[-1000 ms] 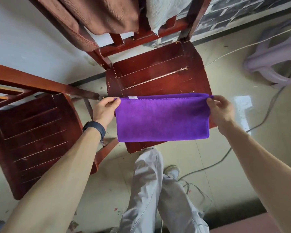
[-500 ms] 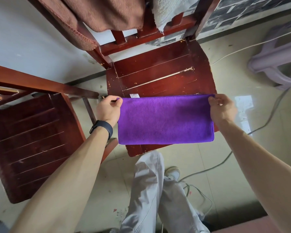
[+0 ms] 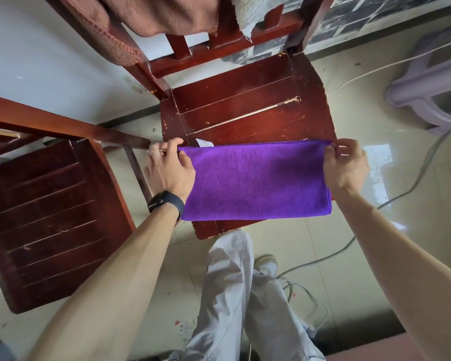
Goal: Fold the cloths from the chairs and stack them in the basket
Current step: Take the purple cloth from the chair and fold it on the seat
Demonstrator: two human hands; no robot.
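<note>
A purple cloth (image 3: 255, 181), folded into a long rectangle, lies over the front part of the red wooden chair seat (image 3: 245, 110). My left hand (image 3: 169, 170) pinches its far left corner, and my right hand (image 3: 345, 165) pinches its far right corner. A small white label shows at the cloth's far edge. A brown cloth (image 3: 146, 16) and a pale grey cloth (image 3: 250, 14) hang over the chair's backrest. No basket is in view.
A second red wooden chair (image 3: 50, 217) stands to the left, close to my left arm. A lilac plastic stool (image 3: 427, 84) is at the far right. Cables (image 3: 401, 196) run across the tiled floor. My legs in grey trousers (image 3: 232, 295) are below the seat.
The cloth has come down from hanging in front of the seat to lying on it. Both hands moved slightly lower and kept hold of the corners.
</note>
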